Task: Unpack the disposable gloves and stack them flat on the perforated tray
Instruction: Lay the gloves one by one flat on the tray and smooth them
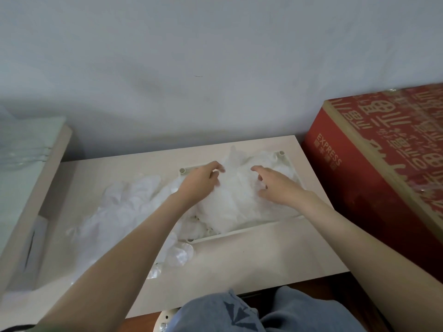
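Left hand (201,182) pinching a raised fold of the top glove (232,159) between thumb and forefinger. Right hand (275,186) unclenched, fingers loosely bent, resting on the glove stack (230,207), gripping nothing. Stack sits crumpled in the perforated tray (254,226) on the table (251,262). 1 loose heap of gloves (119,207) just left of tray. Red box (383,168) at right.

Hands: 2, left hand (199,184) and right hand (279,186). Perforated tray (251,230): 1. Glove heaps: 2, tray glove heap (230,204) and loose glove heap (124,212); single gloves too tangled to count. Table (239,262): 1. Red carton (374,183): 1.
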